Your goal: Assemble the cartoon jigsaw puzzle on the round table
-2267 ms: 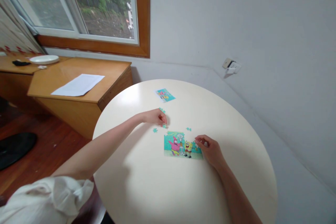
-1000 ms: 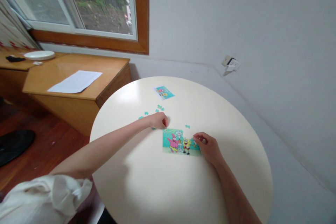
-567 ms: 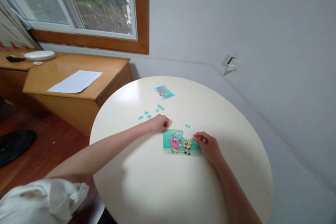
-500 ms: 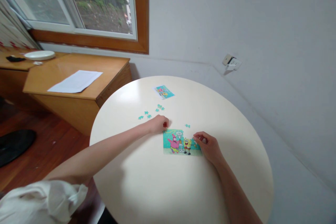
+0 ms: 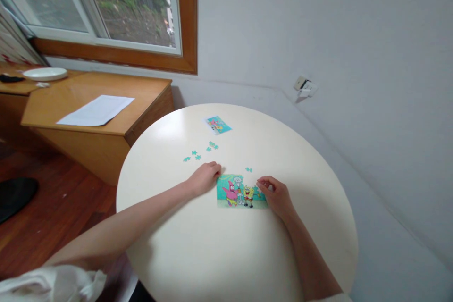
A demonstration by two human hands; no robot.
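Note:
A partly assembled jigsaw puzzle (image 5: 230,194) with pink and yellow cartoon figures on turquoise lies flat on the round table, its upper right portion open. My left hand (image 5: 205,177) rests at its upper left corner, fingers curled together; whatever they may hold is hidden. At the right side, my right hand (image 5: 278,194) pinches thumb and forefinger over the puzzle's upper edge, and anything between the tips is too small to make out. One small clump of turquoise puzzle pieces (image 5: 248,170) lies just above the gap. Several loose pieces (image 5: 213,145) lie farther back, left of centre.
A picture card (image 5: 218,125) showing similar figures lies toward the back of the white round table (image 5: 226,255). Left of it stands a wooden desk (image 5: 148,92) with a sheet of paper (image 5: 97,110) and a white plate (image 5: 46,74). A wall with a socket (image 5: 305,86) borders the right.
My left hand has drawn slightly back and down along the puzzle's left edge. My right hand keeps its pinch near the upper right. The whole view has shifted slightly.

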